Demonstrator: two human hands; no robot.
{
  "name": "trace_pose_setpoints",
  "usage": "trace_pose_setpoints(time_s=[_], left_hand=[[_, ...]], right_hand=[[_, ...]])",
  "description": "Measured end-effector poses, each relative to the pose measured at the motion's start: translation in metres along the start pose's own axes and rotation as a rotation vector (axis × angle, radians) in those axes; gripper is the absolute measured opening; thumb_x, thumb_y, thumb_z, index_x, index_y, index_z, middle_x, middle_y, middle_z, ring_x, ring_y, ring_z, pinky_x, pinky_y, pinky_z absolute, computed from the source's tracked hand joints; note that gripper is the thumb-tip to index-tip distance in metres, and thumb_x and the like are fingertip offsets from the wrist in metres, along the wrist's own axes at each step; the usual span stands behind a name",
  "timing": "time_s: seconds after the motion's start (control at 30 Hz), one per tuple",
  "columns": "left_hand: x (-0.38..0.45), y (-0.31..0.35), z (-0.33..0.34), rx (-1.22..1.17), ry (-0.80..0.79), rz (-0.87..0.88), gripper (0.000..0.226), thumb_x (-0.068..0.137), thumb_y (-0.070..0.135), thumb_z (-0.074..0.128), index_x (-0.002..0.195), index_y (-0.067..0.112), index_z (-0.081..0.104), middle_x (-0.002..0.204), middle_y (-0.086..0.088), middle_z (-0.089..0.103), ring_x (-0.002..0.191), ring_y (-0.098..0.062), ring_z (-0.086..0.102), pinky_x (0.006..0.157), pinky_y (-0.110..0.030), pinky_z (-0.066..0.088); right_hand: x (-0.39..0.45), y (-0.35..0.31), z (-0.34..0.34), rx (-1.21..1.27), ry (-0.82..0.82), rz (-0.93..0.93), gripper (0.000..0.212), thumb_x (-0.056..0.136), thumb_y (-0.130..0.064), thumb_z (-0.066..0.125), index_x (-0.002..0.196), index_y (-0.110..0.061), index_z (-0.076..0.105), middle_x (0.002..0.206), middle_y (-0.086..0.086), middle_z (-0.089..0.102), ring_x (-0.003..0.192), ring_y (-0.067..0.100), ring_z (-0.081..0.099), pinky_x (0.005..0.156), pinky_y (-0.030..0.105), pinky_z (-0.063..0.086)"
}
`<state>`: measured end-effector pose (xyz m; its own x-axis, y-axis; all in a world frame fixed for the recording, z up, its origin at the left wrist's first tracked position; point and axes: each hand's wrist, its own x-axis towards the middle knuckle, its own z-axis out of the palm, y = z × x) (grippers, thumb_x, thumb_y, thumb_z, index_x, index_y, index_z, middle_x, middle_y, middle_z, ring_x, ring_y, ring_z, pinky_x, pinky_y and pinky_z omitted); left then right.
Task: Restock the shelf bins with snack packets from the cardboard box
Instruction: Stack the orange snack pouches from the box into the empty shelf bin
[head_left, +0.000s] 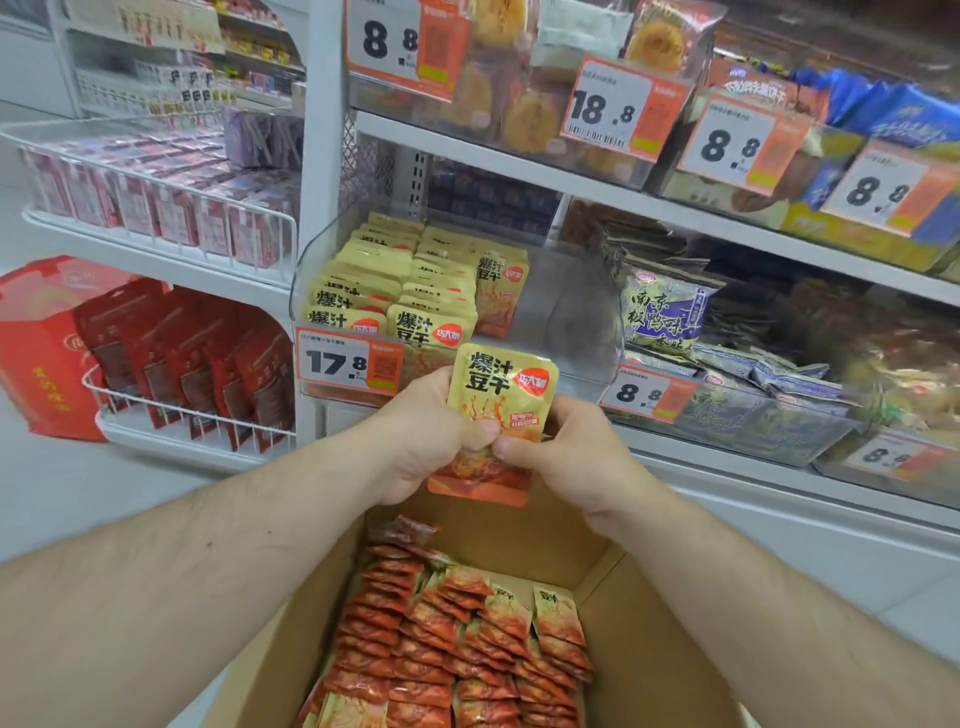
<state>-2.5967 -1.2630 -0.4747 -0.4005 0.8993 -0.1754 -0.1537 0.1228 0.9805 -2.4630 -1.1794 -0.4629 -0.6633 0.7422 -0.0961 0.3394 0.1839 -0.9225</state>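
Below my arms the cardboard box (649, 649) is near; left hand (421, 436) and right hand (561, 452) grip one snack packet (496, 400). Next I should lift it into the clear bin (561, 312).

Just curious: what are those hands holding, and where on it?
Yellow snack packets, held upright by the lower half, left hand and right hand pinching them from either side.

Pale tiled floor (78, 499) along the left edge and lower right corner. White shelving upright (322, 130) between two bays. White wire racks (156, 208) on the left bay, white shelf boards (519, 161) on the right. Orange-and-white price tags (618, 106) along the shelf fronts. Bright, even lighting.
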Motion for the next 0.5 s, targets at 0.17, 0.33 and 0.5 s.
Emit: trace_pose_setpoints(time_s=[0.17,0.33,0.5], left_hand=[[0.01,0.022,-0.001,0.018,-0.01,0.112,0.035,0.091,-0.002,0.065,0.118,0.02,0.061,0.106,-0.002,0.075,0.102,-0.019,0.07,0.095,-0.043,0.054],[0.027,0.028,-0.021,0.323,0.351,0.443,0.024,0.084,0.016,0.074,0.1,0.028,0.061,0.102,0.01,0.063,0.099,-0.012,0.06,0.094,-0.03,0.048],[0.045,0.011,-0.039,1.297,0.393,0.575,0.051,0.087,0.032,0.058,0.136,0.039,0.052,0.159,-0.007,0.023,0.148,-0.035,0.006,0.119,-0.051,0.0]], right_hand=[[0.016,-0.028,-0.016,0.087,-0.056,0.009,0.015,0.089,-0.002,0.067,0.1,-0.012,0.07,0.081,-0.001,0.072,0.052,-0.001,0.061,0.044,0.011,0.041],[0.045,-0.05,-0.022,0.075,0.097,0.04,0.01,0.09,-0.005,0.067,0.097,-0.012,0.069,0.079,-0.001,0.071,0.05,0.006,0.052,0.044,0.019,0.034],[0.114,-0.06,-0.023,0.272,0.398,0.059,0.019,0.09,0.002,0.063,0.101,-0.014,0.064,0.092,0.005,0.068,0.058,0.01,0.059,0.032,0.012,0.036]])
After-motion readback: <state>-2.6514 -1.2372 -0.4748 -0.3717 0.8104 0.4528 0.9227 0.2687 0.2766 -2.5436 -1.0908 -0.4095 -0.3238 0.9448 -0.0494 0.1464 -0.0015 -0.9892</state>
